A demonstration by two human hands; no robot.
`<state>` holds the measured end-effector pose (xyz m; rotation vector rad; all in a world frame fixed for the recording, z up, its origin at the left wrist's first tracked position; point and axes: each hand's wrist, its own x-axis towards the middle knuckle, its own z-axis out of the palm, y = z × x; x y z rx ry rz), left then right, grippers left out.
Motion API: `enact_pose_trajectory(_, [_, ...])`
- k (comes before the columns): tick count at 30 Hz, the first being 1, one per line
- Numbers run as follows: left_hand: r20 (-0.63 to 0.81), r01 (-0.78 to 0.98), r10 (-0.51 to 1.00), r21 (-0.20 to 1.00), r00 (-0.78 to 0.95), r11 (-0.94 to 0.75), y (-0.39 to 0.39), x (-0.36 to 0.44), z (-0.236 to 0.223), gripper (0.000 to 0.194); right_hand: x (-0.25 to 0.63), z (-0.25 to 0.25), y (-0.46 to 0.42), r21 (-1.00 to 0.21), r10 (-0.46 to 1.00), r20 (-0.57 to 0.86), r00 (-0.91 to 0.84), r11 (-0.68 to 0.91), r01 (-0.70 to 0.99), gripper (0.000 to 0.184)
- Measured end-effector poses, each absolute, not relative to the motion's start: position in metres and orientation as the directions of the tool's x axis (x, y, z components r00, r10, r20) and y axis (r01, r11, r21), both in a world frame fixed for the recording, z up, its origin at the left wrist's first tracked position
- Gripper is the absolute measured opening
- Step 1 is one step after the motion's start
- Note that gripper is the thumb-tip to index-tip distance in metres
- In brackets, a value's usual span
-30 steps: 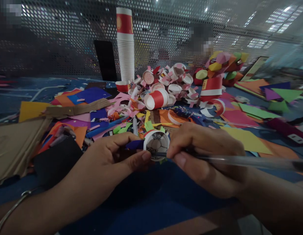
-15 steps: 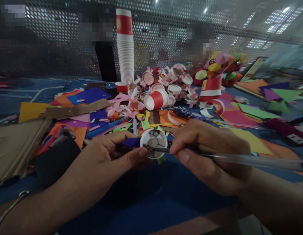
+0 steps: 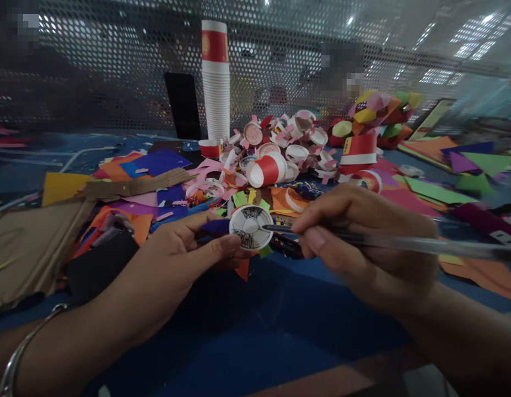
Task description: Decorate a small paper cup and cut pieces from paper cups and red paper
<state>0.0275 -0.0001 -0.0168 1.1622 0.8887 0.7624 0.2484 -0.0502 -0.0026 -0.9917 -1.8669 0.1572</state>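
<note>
- Head view: the left hand [image 3: 178, 251] grips a small white cup-base disc [image 3: 255, 218] at its left edge, thumb on the front and the other fingers mostly hidden behind it, so the marked face is turned toward the wearer and seems steadied against the pen.
- The right hand [image 3: 358, 242] pinches a clear-barrelled pen [image 3: 408, 243] near its point, probably for fine control; the tip lies over the disc's face, though whether it touches is too small to tell.
- Black ring lines and dense scribbles mark the disc; a blue paper piece [image 3: 216, 226] juts out to its left, its attachment hidden by the fingers.
- Beyond the hands, paper scraps crowd the bench [image 3: 247, 325], and a heap of cut cup bases [image 3: 296, 151] rises behind a tipped red-and-white cup [image 3: 268, 169].
- Further back stand a tall cup stack [image 3: 216, 102], perhaps nested to save room, and a dark phone [image 3: 183, 105] propped upright before the perforated screen [image 3: 263, 60].
- Brown cardboard [image 3: 27, 248] and black paper [image 3: 100, 267] lie close to the left forearm; the right hand hides part of the clutter behind it.
</note>
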Motion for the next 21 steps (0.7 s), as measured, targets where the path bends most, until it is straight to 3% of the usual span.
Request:
enact_pose_trajectory(11, [-0.089,0.074,0.901,0.995,0.425,0.063,0.0037,0.0206,-0.0219,0.024,0.2471,-0.0018,-0.0459,-0.466,0.69,0.701,-0.18,0.634,0.617,0.013])
enact_pose_trajectory(21, [-0.108,0.016,0.893,0.994,0.437,0.113,0.0048,0.0236,-0.0211,0.023,0.2444,-0.0054,-0.0444,-0.498,0.68,0.703,-0.21,0.681,0.537,0.013])
